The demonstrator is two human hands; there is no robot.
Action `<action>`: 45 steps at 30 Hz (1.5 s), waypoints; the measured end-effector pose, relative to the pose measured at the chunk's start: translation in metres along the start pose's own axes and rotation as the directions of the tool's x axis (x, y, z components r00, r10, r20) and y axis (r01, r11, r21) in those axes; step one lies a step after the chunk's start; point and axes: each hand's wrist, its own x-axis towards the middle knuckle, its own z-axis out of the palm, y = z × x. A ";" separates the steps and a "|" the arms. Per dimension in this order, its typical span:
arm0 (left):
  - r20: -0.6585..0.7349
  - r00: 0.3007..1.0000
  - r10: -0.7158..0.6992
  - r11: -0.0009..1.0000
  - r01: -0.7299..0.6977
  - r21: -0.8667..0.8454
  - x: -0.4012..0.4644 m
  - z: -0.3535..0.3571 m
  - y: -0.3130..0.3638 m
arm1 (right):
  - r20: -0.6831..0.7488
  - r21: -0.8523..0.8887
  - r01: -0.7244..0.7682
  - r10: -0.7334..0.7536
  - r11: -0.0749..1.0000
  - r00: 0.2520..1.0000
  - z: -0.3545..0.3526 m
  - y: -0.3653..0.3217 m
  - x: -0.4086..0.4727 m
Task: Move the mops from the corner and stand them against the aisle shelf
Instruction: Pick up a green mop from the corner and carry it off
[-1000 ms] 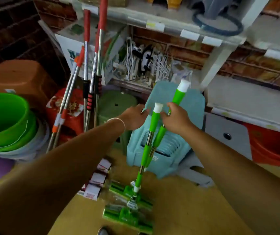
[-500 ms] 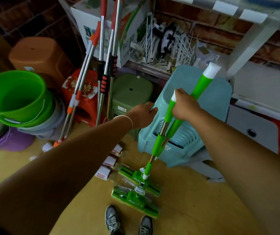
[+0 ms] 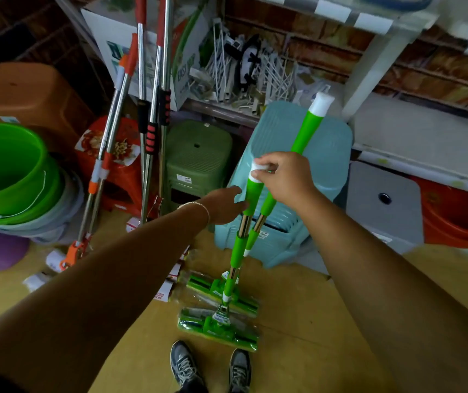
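Observation:
Two green mops stand on the floor in front of me, their flat green heads [image 3: 218, 324] side by side near my shoes. My right hand [image 3: 284, 178] grips both green handles, fingers pinched on the white cap of the shorter mop handle [image 3: 251, 194]; the longer mop handle [image 3: 306, 129] leans up past it to a white tip. My left hand [image 3: 223, 205] reaches in beside the shorter handle, fingers spread, touching it or nearly so. Several red and orange mops [image 3: 153, 114] lean in the corner against a cardboard box.
A teal stool stack [image 3: 329, 154] and a green stool stack [image 3: 198, 154] stand behind the mops. Green buckets [image 3: 6, 171] sit at left, an orange tub [image 3: 459, 219] at right. A white shelf post [image 3: 369, 69] rises at upper right. My shoes [image 3: 210, 367] are on the yellow floor.
The view has dropped lower and closer. My right hand has slid up to the shorter handle's white cap. My left hand has opened and moved right toward that handle.

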 end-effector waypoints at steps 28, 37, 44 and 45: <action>-0.078 0.997 0.018 0.963 -0.038 -0.266 -0.126 0.136 0.036 | 0.310 0.321 -0.207 0.104 0.924 0.945 0.021 0.077 -0.185; -0.119 0.993 -0.011 0.960 -0.022 -0.280 -0.201 0.123 0.030 | 0.281 0.257 0.022 -0.097 0.966 0.955 0.028 0.045 -0.227; -0.187 0.981 -0.053 0.842 -0.057 -0.536 -0.264 0.085 0.006 | 0.290 0.249 0.256 -0.324 0.934 0.900 0.014 -0.039 -0.232; -0.174 0.984 -0.050 0.819 -0.060 -0.571 -0.276 0.078 0.002 | 0.294 0.269 0.289 -0.364 0.919 0.884 0.012 -0.054 -0.234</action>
